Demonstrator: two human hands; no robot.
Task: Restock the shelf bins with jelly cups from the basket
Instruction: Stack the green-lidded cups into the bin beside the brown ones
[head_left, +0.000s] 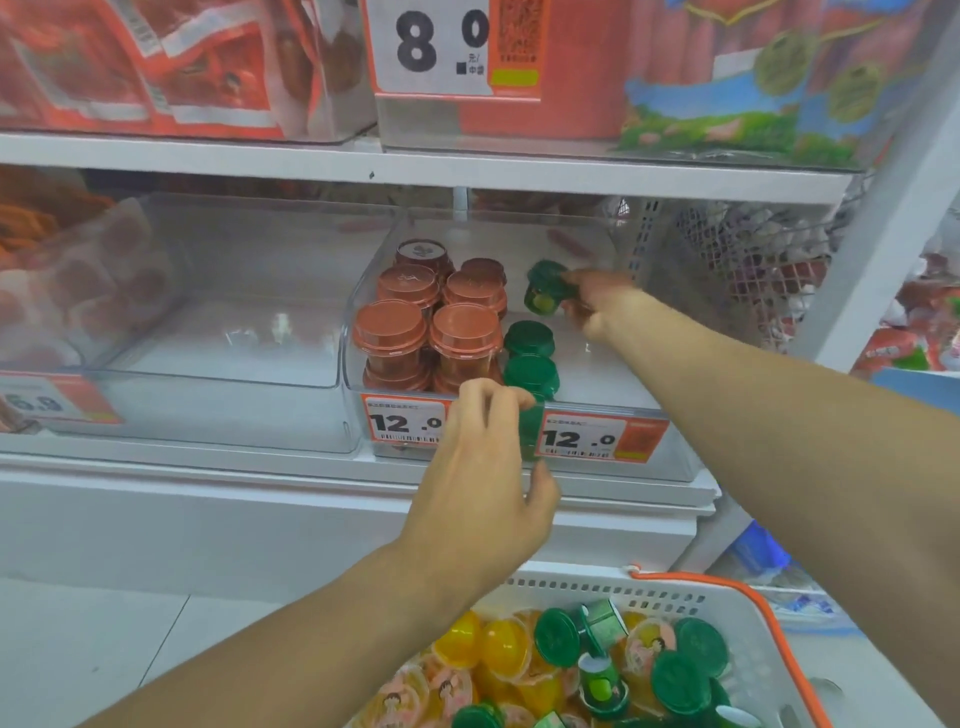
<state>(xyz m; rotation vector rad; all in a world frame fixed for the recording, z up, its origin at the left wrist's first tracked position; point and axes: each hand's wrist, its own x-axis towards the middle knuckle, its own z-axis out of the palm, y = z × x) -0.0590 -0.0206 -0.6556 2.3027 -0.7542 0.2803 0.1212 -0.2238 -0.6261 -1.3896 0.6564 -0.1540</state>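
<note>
Head view: you're at the shelf, both arms out, basket low at your right.
Right hand: deep in the clear bin, fingers pinching a green cup that's tipped on its side, held near the back, right of the brown cups.
Left hand: at the bin's front edge, fingers curled round another green cup, just in front of the price tags.
Already in: two green cups stand in a short column beside the brown stacks; the brown side looks filled.
Still open: bare floor across the bin's right half, and the left bin looks bare too.
Basket: plenty left, green lids and yellow cups heaped together.
Progress: early on, I'd say; the green row's barely begun and most stock waits below.
</note>
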